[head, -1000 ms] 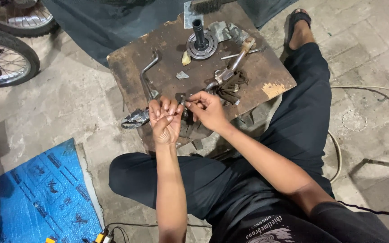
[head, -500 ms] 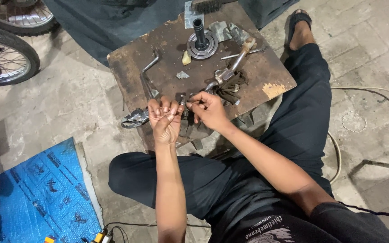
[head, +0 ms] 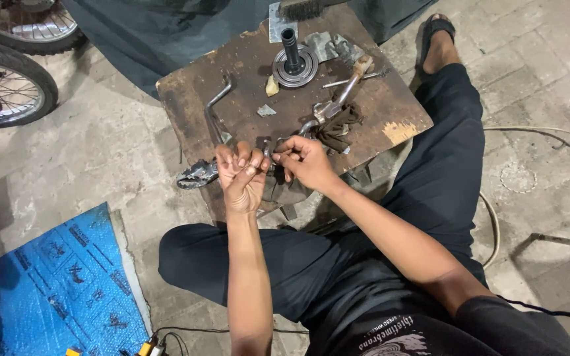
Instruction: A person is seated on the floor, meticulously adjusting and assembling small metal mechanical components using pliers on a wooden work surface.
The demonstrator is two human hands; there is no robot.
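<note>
My left hand (head: 240, 173) and my right hand (head: 305, 160) meet over the near edge of a low, worn wooden work table (head: 390, 109). Both pinch a small metal part (head: 270, 155) between their fingertips; the part is mostly hidden by my fingers. Just left of my left hand a bent metal crank arm with a pedal (head: 200, 173) hangs over the table's edge. Beyond my right hand lie a dark rag (head: 338, 129) and a wood-handled tool (head: 346, 89).
A round bearing with an upright shaft (head: 293, 60) stands at the table's far side. Bicycle wheels (head: 8, 86) are at the upper left. A blue sheet (head: 61, 283) lies on the paved floor at lower left, a cable (head: 549, 135) at right.
None of note; both hands stay together at the table's near edge, with only slight finger movement.
</note>
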